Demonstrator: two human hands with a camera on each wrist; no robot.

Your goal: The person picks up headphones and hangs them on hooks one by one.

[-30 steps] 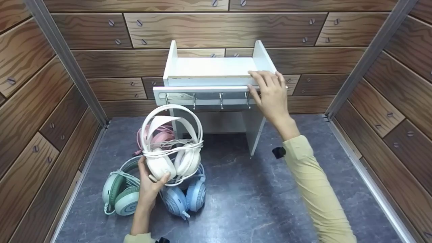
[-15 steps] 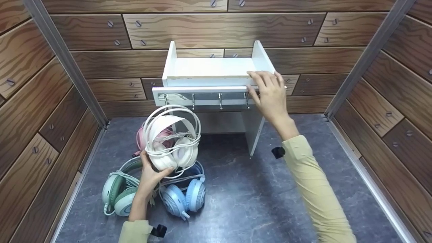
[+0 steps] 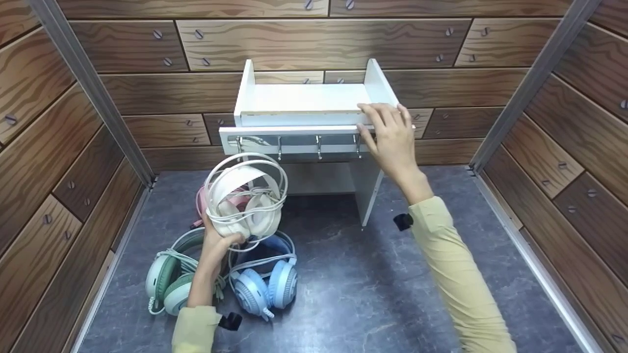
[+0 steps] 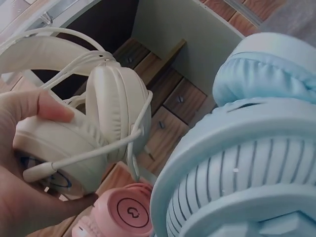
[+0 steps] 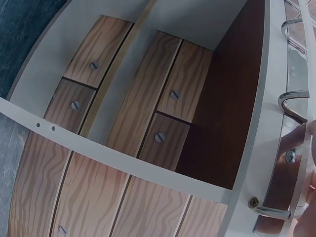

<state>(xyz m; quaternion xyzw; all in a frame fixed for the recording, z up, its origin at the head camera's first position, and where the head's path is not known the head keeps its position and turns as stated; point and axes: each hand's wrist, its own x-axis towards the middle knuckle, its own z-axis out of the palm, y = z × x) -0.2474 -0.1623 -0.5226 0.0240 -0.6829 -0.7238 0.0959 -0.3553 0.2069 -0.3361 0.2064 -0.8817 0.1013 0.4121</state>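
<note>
Left of centre, the left hand [image 3: 216,247] clasps white plastic headphones [image 3: 266,218] by one rigid earcup [image 4: 69,136] (probably light, smooth, firmest there); right hand [image 3: 391,142] rests, thumb apart, on the white wooden rack [image 3: 304,97].

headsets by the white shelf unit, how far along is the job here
Done: nothing appears hung; the visible hooks hold no headset. In hand: the left hand holds the white headset in front of the shelf unit, which the right hand touches. Likely left: that one, plus the green headset, blue headset and pink headset lying nearby.
</note>
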